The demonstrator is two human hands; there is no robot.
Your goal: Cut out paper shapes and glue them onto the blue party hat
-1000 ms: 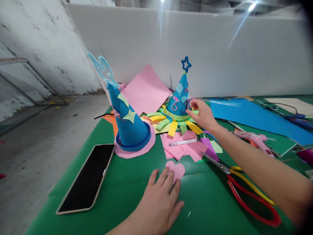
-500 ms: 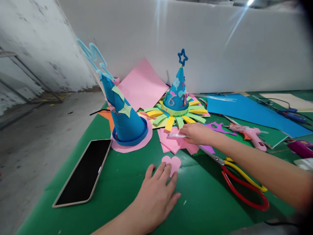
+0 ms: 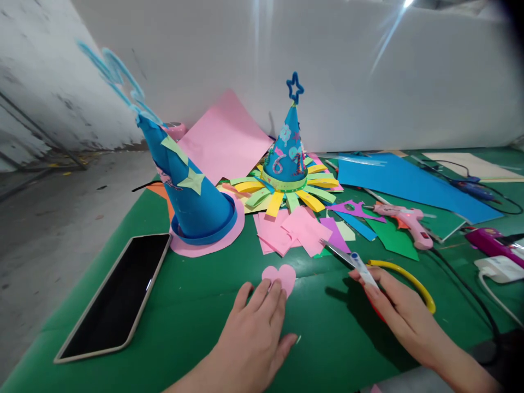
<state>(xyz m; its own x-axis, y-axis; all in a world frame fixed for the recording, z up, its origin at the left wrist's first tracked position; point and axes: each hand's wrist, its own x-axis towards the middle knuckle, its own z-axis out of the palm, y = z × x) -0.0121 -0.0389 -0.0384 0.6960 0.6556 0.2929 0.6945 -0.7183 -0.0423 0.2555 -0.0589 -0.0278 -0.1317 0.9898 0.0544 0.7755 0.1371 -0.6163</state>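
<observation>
Pink paper heart (image 3: pixel 288 278) lies partly under my left hand (image 3: pixel 257 330), which rests palm down on the green table (image 3: pixel 192 327) with its fingers a little spread. From afar I see my right hand (image 3: pixel 403 319) gripping a pen (image 3: pixel 364 271) above the scissors (image 3: pixel 339 252); whether it touches them I cannot tell. Left of my left hand lies a phone (image 3: pixel 114 297), and beyond both hands are pink scraps (image 3: pixel 274 232)
</observation>
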